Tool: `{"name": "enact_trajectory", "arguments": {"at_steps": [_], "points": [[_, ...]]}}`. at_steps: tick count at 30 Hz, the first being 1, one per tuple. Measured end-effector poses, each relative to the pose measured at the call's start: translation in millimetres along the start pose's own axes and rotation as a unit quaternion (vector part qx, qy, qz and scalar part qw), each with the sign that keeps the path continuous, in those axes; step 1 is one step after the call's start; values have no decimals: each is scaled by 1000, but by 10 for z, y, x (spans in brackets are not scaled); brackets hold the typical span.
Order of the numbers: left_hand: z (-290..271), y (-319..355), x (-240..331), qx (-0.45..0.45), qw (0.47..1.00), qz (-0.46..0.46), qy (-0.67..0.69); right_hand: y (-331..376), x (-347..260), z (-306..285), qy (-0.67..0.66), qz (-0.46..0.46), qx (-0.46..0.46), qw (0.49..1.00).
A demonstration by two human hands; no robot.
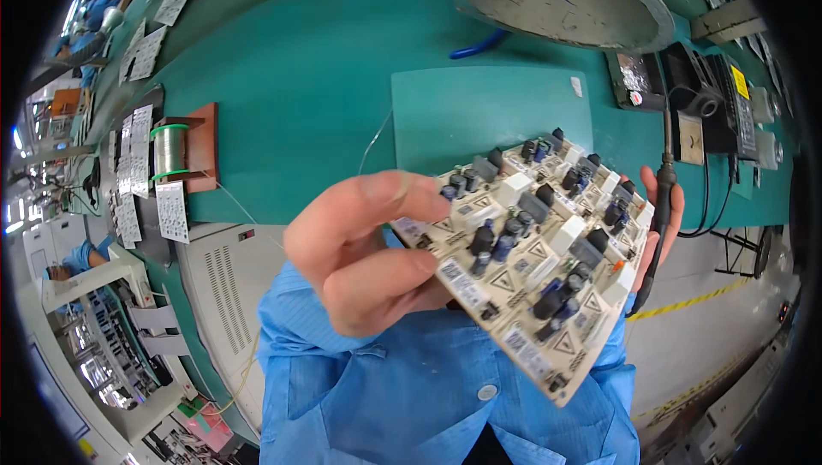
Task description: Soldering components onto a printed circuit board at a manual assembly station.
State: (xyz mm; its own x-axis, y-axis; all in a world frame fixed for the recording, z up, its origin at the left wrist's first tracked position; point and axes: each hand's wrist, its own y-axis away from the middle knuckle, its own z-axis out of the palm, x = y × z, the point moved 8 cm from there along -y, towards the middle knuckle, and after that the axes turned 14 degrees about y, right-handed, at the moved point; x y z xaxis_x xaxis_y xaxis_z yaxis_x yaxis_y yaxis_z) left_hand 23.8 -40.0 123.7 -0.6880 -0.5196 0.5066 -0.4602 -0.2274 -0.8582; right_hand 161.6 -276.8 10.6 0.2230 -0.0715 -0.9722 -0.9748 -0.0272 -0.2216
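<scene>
Above the near edge of the green bench (291, 80), one circuit board panel (538, 250) is held up at a tilt in front of the wearer's blue jacket (385, 396), its component side showing. The left hand (364, 251) pinches the panel's left corner, thumb and fingers nearly closed, with one strand of thin wire (374, 141) sticking out above them. The right hand (672, 199), partly hidden behind the panel's right edge, grasps one soldering iron (664, 178), metal end upward; whether it also grips the panel I cannot tell. The panel's small parts crowd too closely to count surely. On the bench are one lighter green mat (462, 114), one wire spool (169, 150) and one brown stand (205, 140) beside it.
</scene>
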Motion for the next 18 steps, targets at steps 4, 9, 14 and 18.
{"name": "enact_trajectory", "arguments": {"at_steps": [4,9,14,18], "points": [[-21,-12,-22,17,1000,5,1,-15,-36,41,0,10,2,1000],[8,-27,-26,9,1000,9,7,-14,-28,54,-16,7,-5,1000],[-7,-57,-34,34,999,15,-22,-46,-19,51,-25,-9,-2,1000],[-6,-82,-46,25,999,2,-26,-63,-14,46,-31,-12,-5,999]]}}
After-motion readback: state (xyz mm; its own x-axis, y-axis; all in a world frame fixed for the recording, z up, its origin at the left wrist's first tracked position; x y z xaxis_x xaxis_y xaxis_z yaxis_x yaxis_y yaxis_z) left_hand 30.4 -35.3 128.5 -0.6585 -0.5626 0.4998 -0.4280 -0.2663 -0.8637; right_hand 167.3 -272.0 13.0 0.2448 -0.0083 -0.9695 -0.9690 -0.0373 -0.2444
